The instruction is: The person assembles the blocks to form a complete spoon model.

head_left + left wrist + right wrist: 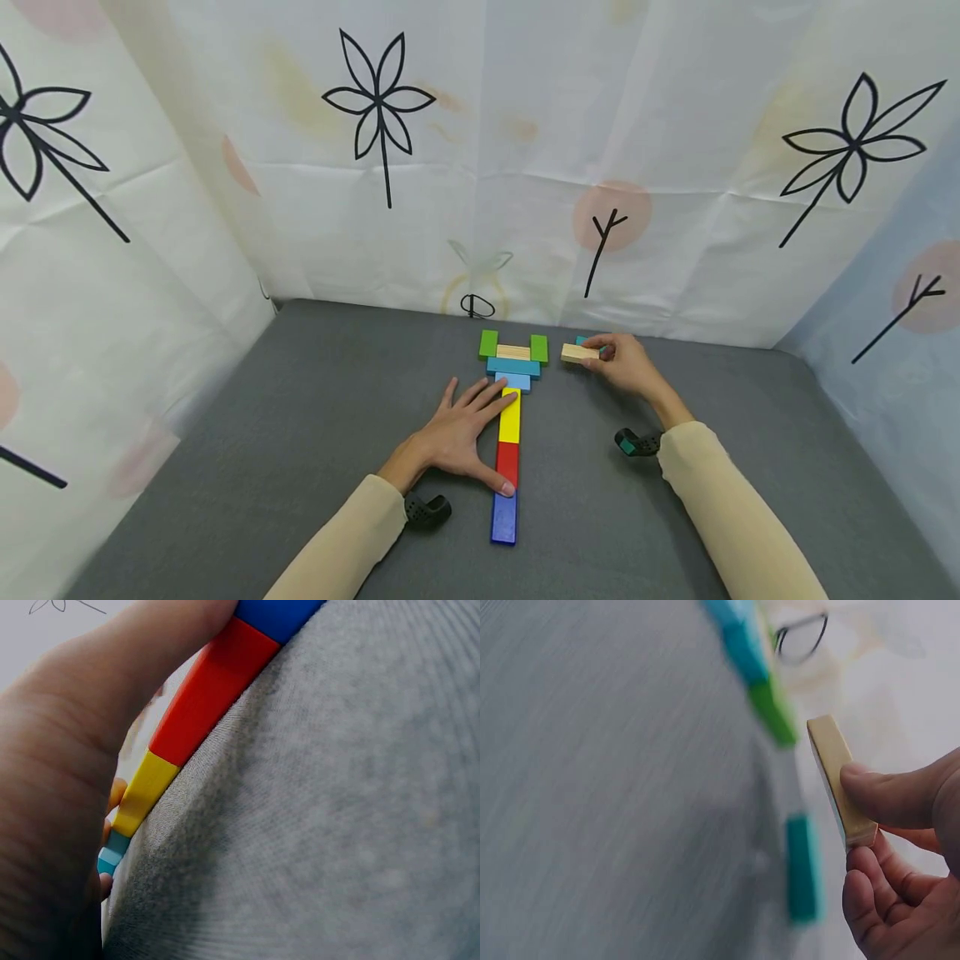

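Note:
My right hand (630, 364) pinches a plain wooden block (838, 776) between thumb and fingers, above the table right of the block layout. A teal block (802, 870) lies below it, mostly hidden by hand and block in the head view. Fingers spread, my left hand (453, 437) rests along the column of blocks: its thumb touches where the red block (507, 461) meets the dark blue block (505, 521), and fingertips reach the yellow block (510, 417) and light blue block (516, 382). Beyond lies a wider blue block (513, 367).
Plain wood (513, 352) lies between a left green block (488, 344) and a right green block (539, 349) at the far end. The grey table (315, 417) meets a white printed curtain (495, 167) behind. Black straps sit by both wrists.

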`<move>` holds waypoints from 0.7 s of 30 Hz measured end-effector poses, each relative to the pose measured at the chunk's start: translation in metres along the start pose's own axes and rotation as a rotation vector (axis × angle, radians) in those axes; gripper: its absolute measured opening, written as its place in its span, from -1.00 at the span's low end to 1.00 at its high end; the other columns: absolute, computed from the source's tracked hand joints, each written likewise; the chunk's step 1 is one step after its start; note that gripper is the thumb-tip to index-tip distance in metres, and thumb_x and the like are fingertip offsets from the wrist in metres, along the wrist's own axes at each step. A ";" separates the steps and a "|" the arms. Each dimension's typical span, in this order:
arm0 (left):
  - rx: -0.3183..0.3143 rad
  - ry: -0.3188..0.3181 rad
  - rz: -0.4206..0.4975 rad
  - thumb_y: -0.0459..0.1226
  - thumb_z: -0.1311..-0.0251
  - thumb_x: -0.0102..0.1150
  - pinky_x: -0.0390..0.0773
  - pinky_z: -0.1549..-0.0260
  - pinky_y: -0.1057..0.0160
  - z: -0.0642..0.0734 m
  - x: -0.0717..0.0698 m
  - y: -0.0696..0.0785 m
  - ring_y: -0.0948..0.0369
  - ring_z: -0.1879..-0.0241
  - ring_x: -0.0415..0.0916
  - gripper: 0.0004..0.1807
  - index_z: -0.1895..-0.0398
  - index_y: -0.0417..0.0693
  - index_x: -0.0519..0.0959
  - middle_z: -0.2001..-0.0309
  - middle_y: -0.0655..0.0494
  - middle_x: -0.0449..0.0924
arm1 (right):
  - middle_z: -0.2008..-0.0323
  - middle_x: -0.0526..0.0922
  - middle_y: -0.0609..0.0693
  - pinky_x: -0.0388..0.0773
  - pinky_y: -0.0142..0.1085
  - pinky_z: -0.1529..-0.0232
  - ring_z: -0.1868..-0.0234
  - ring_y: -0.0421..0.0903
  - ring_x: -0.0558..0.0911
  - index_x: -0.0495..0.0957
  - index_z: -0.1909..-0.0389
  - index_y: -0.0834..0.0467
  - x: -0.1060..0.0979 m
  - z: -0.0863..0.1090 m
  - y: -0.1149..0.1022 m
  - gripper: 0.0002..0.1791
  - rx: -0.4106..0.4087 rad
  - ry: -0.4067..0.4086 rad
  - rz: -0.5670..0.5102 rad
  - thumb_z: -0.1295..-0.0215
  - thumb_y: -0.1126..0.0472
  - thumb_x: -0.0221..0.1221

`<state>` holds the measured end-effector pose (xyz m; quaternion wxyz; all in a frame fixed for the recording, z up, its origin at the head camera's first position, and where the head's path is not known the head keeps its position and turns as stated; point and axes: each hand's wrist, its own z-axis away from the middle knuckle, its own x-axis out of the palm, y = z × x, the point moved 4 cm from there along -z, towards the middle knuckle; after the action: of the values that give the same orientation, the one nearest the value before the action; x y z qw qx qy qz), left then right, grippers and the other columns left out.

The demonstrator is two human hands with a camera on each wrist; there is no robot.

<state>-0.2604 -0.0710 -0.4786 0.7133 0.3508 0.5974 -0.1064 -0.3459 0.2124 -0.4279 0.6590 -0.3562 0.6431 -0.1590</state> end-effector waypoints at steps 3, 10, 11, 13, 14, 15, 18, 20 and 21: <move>-0.007 -0.003 -0.004 0.57 0.27 0.27 -0.51 -0.40 -0.34 0.000 0.000 0.000 0.07 -0.61 -0.34 0.37 -0.66 0.35 -0.05 -0.65 0.27 -0.29 | 0.03 0.62 0.23 0.50 -0.20 0.28 0.17 0.05 0.54 0.61 -0.16 0.30 0.010 -0.017 -0.019 -0.65 -0.017 -0.018 -0.052 -0.41 0.28 0.27; -0.004 -0.010 -0.013 0.57 0.26 0.25 -0.51 -0.40 -0.35 0.000 0.000 -0.001 0.07 -0.61 -0.35 0.36 -0.66 0.36 -0.06 -0.65 0.27 -0.31 | 0.08 0.65 0.26 0.43 -0.26 0.37 0.30 0.03 0.48 0.62 -0.12 0.37 0.042 -0.056 -0.050 -0.67 -0.055 -0.034 -0.102 -0.41 0.33 0.26; -0.004 -0.010 -0.013 0.57 0.25 0.25 -0.52 -0.40 -0.35 0.000 0.000 -0.001 0.07 -0.61 -0.35 0.36 -0.66 0.36 -0.06 -0.65 0.27 -0.31 | 0.07 0.66 0.27 0.44 -0.25 0.37 0.30 0.04 0.49 0.61 -0.13 0.38 0.046 -0.059 -0.053 -0.67 -0.057 -0.037 -0.093 -0.41 0.33 0.25; -0.002 -0.009 -0.012 0.56 0.25 0.25 -0.52 -0.40 -0.35 -0.001 0.000 -0.001 0.07 -0.61 -0.36 0.36 -0.66 0.35 -0.06 -0.65 0.27 -0.31 | 0.02 0.65 0.27 0.49 -0.20 0.32 0.23 0.07 0.53 0.61 -0.13 0.38 0.053 -0.064 -0.057 -0.67 -0.052 -0.044 -0.075 -0.42 0.32 0.25; -0.002 -0.008 -0.011 0.56 0.26 0.26 -0.52 -0.39 -0.36 -0.001 0.000 -0.001 0.07 -0.61 -0.36 0.36 -0.66 0.35 -0.06 -0.65 0.27 -0.31 | -0.01 0.64 0.27 0.53 -0.15 0.27 0.18 0.10 0.54 0.61 -0.13 0.37 0.056 -0.066 -0.058 -0.67 -0.046 -0.045 -0.065 -0.42 0.32 0.25; 0.000 -0.006 -0.009 0.56 0.25 0.26 -0.52 -0.39 -0.36 -0.001 0.000 0.000 0.06 -0.61 -0.35 0.36 -0.66 0.34 -0.05 -0.65 0.27 -0.31 | -0.04 0.64 0.27 0.56 -0.11 0.18 0.11 0.13 0.56 0.62 -0.14 0.35 0.058 -0.068 -0.059 -0.67 -0.036 -0.047 -0.050 -0.42 0.31 0.24; 0.005 -0.002 -0.010 0.56 0.25 0.26 -0.52 -0.39 -0.36 -0.001 0.000 0.000 0.05 -0.61 -0.34 0.36 -0.66 0.34 -0.05 -0.65 0.26 -0.31 | -0.12 0.62 0.24 0.48 0.06 -0.13 -0.09 0.18 0.55 0.63 -0.14 0.30 0.063 -0.071 -0.061 -0.68 -0.005 -0.052 -0.022 -0.43 0.28 0.25; 0.004 -0.003 -0.012 0.56 0.25 0.25 -0.52 -0.39 -0.36 -0.001 0.000 0.000 0.05 -0.61 -0.34 0.36 -0.66 0.35 -0.05 -0.65 0.26 -0.31 | -0.13 0.62 0.21 0.30 0.16 -0.28 -0.15 0.18 0.53 0.65 -0.13 0.26 0.065 -0.073 -0.060 -0.68 0.014 -0.052 -0.003 -0.43 0.26 0.26; 0.004 -0.004 -0.012 0.56 0.25 0.26 -0.52 -0.39 -0.36 -0.001 0.000 -0.001 0.05 -0.61 -0.34 0.36 -0.66 0.35 -0.05 -0.65 0.26 -0.31 | -0.14 0.63 0.20 0.22 0.20 -0.32 -0.17 0.17 0.53 0.66 -0.13 0.25 0.066 -0.074 -0.060 -0.68 0.021 -0.053 0.007 -0.43 0.25 0.27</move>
<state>-0.2613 -0.0713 -0.4785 0.7130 0.3484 0.5980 -0.1124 -0.3939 0.1066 -0.4302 0.6801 -0.3509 0.6250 -0.1539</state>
